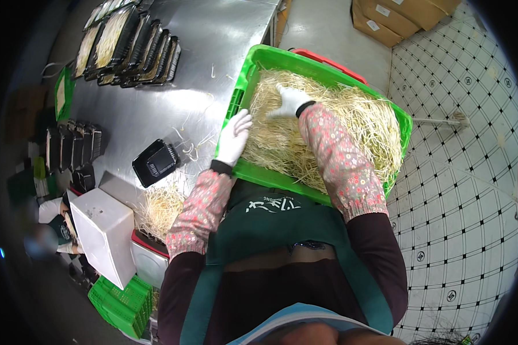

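A green plastic crate (265, 176) full of long, pale sprouts (368, 129) stands in front of me. My left hand (234, 138), in a white glove, lies along the crate's left rim with its fingers stretched out. Inside the crate, my gloved right hand (288, 102) rests on the sprouts toward the far left part, thumb and fingers apart; its fingertips partly blend into the stems. Left of the crate, an empty black plastic tray (155, 163) sits on the metal table. A loose heap of sprouts (161, 210) lies nearer me, beside my left forearm.
Filled black trays (138, 52) are stacked at the table's far left, with more trays (72, 146) below them. A white box (103, 236) and a green basket (124, 305) stand at lower left, near another person (57, 227). Cardboard boxes (397, 17) lie at the back.
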{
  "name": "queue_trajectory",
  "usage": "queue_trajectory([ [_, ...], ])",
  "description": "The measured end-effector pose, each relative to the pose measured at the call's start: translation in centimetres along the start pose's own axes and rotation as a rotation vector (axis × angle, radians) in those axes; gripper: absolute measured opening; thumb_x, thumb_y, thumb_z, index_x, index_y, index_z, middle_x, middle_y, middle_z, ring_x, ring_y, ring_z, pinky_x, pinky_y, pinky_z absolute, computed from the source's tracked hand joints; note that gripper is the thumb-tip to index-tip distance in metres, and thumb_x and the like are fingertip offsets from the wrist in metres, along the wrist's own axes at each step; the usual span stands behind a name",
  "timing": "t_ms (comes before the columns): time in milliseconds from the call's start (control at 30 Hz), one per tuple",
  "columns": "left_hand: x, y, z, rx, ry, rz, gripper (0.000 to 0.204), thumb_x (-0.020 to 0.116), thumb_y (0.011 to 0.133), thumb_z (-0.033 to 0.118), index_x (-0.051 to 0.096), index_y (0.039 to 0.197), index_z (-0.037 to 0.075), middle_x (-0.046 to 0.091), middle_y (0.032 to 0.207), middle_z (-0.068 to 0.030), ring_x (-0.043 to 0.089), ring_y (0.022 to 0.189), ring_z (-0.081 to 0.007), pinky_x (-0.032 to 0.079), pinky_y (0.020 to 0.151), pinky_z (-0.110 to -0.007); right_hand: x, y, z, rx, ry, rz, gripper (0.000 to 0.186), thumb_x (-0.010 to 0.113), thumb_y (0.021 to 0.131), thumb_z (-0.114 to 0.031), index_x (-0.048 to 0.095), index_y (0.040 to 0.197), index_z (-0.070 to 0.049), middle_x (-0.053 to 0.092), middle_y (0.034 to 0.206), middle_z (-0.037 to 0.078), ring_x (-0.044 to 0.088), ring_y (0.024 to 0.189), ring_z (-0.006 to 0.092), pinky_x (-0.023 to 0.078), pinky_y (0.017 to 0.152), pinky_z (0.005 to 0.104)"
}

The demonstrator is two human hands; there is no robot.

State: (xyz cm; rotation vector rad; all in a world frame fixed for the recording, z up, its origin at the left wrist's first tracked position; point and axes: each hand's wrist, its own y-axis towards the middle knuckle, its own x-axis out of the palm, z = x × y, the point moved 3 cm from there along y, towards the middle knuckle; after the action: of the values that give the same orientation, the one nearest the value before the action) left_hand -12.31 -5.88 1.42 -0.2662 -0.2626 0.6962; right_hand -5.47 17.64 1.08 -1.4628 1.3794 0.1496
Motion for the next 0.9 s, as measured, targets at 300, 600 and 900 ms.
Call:
queue_trajectory([
  [300, -18.0, -11.7, 8.6, 0.356, 0.185, 0.845, 0.041, 0.055, 0.091, -0.004, 0.051, 0.132, -0.001, 0.059, 0.127, -0.0167, 0.060, 0.113, -0.0230, 0.049, 0.098, -0.034, 6.2, -5.9, -4.0, -0.011, -0.465, 0.197, 0.130, 0.087, 0.051, -0.052, 0.019, 0.150, -0.003, 0.039, 0.143, 0.028, 0.038, 0.134, 0.0428, 0.025, 0.107, 0.0654],
  [600, -35.0, -18.6, 0.8, 0.257, 0.445, 1.136, 0.058, 0.062, 0.090, 0.001, 0.037, 0.143, 0.000, 0.042, 0.145, -0.0172, 0.041, 0.134, -0.0242, 0.035, 0.109, -0.035, 3.0, -1.8, -0.9, 0.195, -0.381, 0.193, 0.124, 0.087, 0.056, -0.040, 0.017, 0.150, -0.001, 0.044, 0.141, 0.024, 0.041, 0.132, 0.0368, 0.033, 0.108, 0.0497],
  [900, -32.4, -16.8, -4.7, 0.049, 0.354, 1.147, 0.042, 0.078, 0.080, 0.010, 0.059, 0.114, -0.006, 0.064, 0.103, -0.0082, 0.056, 0.093, -0.0159, 0.046, 0.086, -0.028, 4.7, -4.0, 0.1, 0.098, -0.153, 0.355, 0.073, 0.079, 0.064, -0.031, 0.053, 0.127, -0.004, 0.065, 0.108, 0.019, 0.062, 0.103, 0.0339, 0.049, 0.091, 0.0412],
])
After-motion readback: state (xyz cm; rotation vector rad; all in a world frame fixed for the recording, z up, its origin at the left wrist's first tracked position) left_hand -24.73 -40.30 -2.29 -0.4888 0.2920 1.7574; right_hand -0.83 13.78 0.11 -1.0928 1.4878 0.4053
